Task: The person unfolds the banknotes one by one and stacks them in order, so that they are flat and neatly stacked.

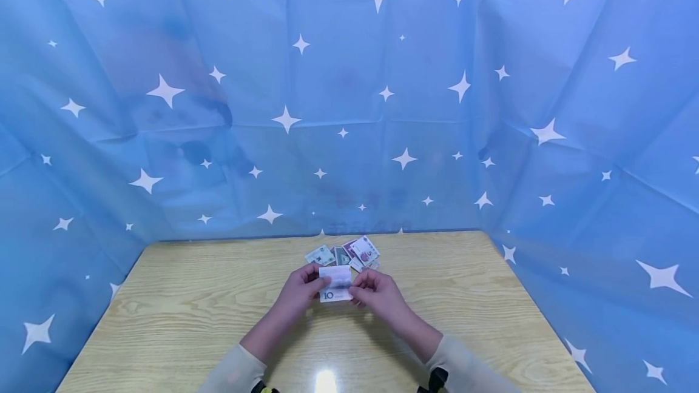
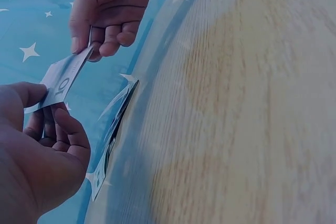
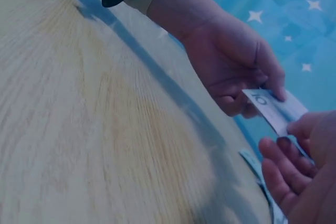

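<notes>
A pale banknote marked 10 is held up above the table between both hands. My left hand pinches its left edge, with the thumb on the face toward me and curled fingers behind. On the opposite edge, my right hand pinches the note between thumb and fingers. Both wrist views show the banknote stretched from one hand to the other. Just beyond the hands lies a loose pile of banknotes, some greenish and some purplish, overlapping one another. The held note hides part of that pile.
The wooden table spreads out on both sides of the hands. Behind and beside it hangs a blue curtain with white stars. A bright light reflection shows near the table's front.
</notes>
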`<control>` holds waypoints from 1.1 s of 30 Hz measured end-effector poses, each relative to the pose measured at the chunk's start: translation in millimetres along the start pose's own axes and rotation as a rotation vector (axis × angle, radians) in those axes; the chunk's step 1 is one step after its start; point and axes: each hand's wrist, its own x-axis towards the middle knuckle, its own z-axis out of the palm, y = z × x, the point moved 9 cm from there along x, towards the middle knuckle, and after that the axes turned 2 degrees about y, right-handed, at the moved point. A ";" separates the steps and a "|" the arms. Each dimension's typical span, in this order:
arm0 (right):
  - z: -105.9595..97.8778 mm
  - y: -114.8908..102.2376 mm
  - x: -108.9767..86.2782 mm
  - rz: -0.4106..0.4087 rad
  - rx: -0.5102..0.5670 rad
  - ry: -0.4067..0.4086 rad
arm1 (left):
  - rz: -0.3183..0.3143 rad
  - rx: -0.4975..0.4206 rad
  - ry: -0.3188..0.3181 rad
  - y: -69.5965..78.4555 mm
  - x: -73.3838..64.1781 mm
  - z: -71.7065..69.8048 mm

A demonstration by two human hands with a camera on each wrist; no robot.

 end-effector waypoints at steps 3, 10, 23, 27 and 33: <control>-3.9 -2.6 4.5 0.009 -0.004 0.039 | -0.004 0.003 -0.014 -1.3 -0.4 0.7; -3.5 -11.9 19.5 -0.023 -0.064 0.010 | -0.005 0.000 -0.066 -4.1 0.1 5.9; 2.3 -16.3 19.6 -0.023 -0.123 -0.016 | 0.013 0.031 -0.056 -0.1 -1.4 5.2; 1.8 -13.5 19.7 -0.017 -0.142 -0.019 | 0.067 0.053 -0.026 4.9 1.1 0.4; 1.1 -8.1 20.0 -0.015 -0.163 -0.026 | 0.160 0.134 -0.061 12.6 1.5 1.4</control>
